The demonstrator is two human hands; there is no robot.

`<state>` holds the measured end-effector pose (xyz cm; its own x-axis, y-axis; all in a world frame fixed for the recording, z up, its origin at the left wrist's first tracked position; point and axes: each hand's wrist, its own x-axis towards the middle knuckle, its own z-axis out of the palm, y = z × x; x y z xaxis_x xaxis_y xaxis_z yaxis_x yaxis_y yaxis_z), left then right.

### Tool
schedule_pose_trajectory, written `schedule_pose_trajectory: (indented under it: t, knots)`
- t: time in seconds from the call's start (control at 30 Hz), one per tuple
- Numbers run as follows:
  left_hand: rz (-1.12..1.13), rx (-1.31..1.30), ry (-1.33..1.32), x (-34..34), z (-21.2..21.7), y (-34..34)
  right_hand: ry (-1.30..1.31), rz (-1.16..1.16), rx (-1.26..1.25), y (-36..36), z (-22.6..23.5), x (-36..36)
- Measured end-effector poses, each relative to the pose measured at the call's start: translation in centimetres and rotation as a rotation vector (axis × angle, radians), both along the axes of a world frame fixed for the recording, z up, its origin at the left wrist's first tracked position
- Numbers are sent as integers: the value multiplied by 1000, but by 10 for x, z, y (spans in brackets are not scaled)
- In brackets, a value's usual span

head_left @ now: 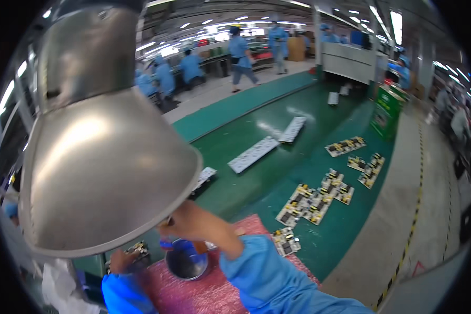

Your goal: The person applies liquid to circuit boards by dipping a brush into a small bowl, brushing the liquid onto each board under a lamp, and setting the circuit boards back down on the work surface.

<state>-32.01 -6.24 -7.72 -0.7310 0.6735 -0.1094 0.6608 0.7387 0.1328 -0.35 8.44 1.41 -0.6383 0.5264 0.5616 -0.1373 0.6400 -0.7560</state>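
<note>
A large metal lamp shade (107, 172) fills the left side and hides part of the work. Below its rim, my left hand (121, 260) is closed on the edge of a small circuit board (138, 250) with parts on it. My right hand (191, 222) reaches over a round metal pot (186, 272) with a bluish inside. Its fingers look curled, but the shade's rim covers their tips, and what they grip cannot be made out. Pink bubble wrap (220, 290) lies under the pot. Both my sleeves are blue.
Several populated circuit boards (319, 201) lie on the green surface to the right, one (286, 242) beside the wrap. White panels (254, 154) lie along a darker green strip beyond. A green box (387, 111) stands far right. People in blue (239, 49) are in the background.
</note>
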Motion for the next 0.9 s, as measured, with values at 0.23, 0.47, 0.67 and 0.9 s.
schedule_pose_trajectory:
  t: [0.23,0.47,0.67,0.9]
  knots:
    - [16,-20,29,11,2,20,-244,-113,73,5,-37,-20]
    - [27,-19,20,18,3,23,-335,-134,136,6,-56,-33]
    - [-44,-21,40,10,13,8,-481,-122,92,-4,-41,-49]
    - [-175,96,-69,52,36,21,-305,-183,-39,-3,-43,-25]
